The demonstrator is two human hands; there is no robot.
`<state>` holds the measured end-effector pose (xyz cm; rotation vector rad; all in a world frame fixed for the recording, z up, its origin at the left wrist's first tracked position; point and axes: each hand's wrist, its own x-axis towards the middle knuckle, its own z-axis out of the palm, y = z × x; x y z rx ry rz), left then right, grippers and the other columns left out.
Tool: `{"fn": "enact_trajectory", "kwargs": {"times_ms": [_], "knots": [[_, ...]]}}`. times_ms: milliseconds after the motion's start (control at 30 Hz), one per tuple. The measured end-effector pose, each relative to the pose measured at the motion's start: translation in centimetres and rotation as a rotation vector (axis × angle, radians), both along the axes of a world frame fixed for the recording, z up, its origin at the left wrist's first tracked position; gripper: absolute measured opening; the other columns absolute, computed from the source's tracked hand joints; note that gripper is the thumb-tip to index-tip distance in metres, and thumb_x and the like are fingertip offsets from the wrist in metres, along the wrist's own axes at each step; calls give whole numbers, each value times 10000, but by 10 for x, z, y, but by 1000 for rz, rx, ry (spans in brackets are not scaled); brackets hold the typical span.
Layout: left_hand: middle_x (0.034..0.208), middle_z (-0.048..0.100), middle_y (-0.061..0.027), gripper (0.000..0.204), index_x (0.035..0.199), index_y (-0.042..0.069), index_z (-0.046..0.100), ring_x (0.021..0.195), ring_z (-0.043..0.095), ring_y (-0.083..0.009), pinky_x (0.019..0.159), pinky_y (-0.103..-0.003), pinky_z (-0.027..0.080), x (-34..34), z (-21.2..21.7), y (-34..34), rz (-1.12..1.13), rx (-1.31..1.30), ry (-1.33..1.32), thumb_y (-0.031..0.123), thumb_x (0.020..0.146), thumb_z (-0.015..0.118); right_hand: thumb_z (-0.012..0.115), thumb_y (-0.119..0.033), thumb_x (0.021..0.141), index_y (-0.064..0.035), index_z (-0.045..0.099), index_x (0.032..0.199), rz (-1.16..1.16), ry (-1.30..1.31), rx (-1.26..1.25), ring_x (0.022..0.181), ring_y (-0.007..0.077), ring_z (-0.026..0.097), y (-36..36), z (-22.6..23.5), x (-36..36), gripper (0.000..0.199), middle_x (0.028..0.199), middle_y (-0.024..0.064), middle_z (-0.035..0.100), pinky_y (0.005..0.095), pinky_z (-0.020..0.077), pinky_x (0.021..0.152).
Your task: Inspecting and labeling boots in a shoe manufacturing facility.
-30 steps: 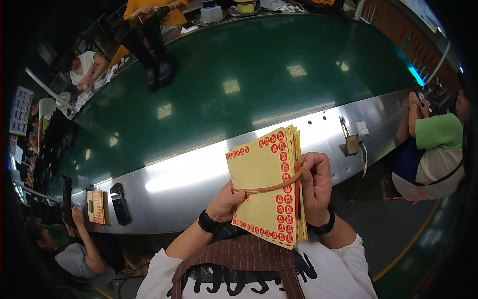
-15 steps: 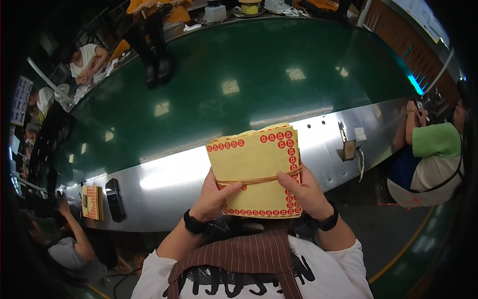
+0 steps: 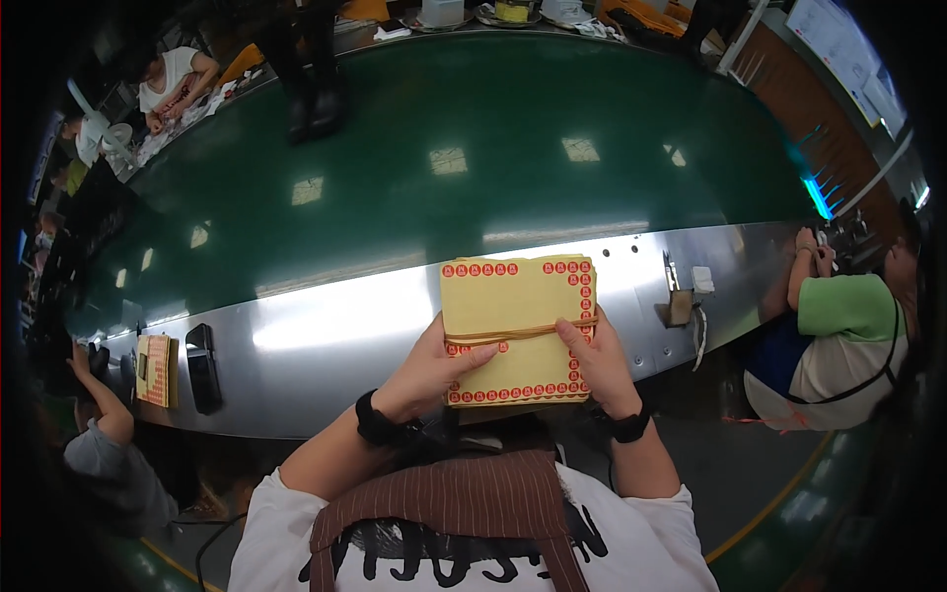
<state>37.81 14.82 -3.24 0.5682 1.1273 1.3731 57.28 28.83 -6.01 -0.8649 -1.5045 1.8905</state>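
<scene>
A stack of yellow sticker sheets (image 3: 508, 301) with round red stickers along its edges is held up in front of me, over the near side of the metal table edge. Tan rubber bands (image 3: 528, 333) run across the stack's middle. My left hand (image 3: 431, 367) grips the stack's left side, its thumb lying on the top sheet just below the bands. At the right side my right hand (image 3: 604, 360) is closed on the stack, its thumb on or beside the bands. The other fingers of both hands are hidden behind the sheets.
The metal ledge (image 3: 345, 331) borders a green conveyor belt (image 3: 414, 118) carrying black boots (image 3: 314, 113). A phone (image 3: 203, 368) and another sticker stack (image 3: 155, 370) lie left. A small holder (image 3: 678, 308) with tools stands right. Co-workers sit at both sides.
The stack has turned from a slight tilt to nearly square, and its top edge leans less toward the left. Both hands keep their hold. The whole view has shifted a little.
</scene>
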Motion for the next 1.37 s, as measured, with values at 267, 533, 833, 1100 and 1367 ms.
{"fn": "enact_trajectory", "kwargs": {"times_ms": [267, 533, 833, 1100, 1367], "knots": [[1256, 575, -184, 661, 1367, -70, 363, 1111, 628, -242, 933, -334, 520, 43, -28, 91, -32, 16, 501, 251, 905, 712, 660, -199, 967, 43, 474, 1310, -169, -180, 191, 1002, 132, 634, 70, 0, 49, 460, 1135, 105, 658, 285, 524, 860], [1082, 580, -134, 724, 1478, -15, 312, 962, 627, -214, 735, -308, 578, 29, -29, 93, -103, -211, 568, 297, 930, 669, 704, -266, 897, 7, 581, 1265, -228, -855, 1164, 1169, 335, 555, 93, 16, 70, 474, 1257, 186, 597, 420, 464, 967], [983, 643, -87, 296, 1216, 0, 554, 852, 658, -144, 777, -297, 568, -20, 15, 51, 171, -80, 198, 142, 962, 609, 613, -607, 865, -258, 403, 1504, 184, -1002, 1195, 1473, 403, 162, 62, -4, 16, 758, 1591, 143, 259, 700, 149, 1120], [951, 654, -63, 209, 1152, 30, 588, 852, 652, -156, 802, -318, 553, -64, 58, -17, 364, 165, 83, 138, 974, 600, 658, -511, 868, -201, 366, 1522, 315, -1089, 1095, 1483, 405, 152, 61, 18, 4, 781, 1598, 185, 235, 676, 143, 1139], [913, 650, -33, 165, 1113, 72, 604, 841, 626, -150, 796, -311, 516, -70, 56, -46, 352, 177, 96, 158, 974, 588, 443, -396, 1047, -24, 465, 1387, 169, 524, 42, 1216, 237, 553, 81, 106, -30, 505, 1247, 121, 604, 402, 384, 1083]]}}
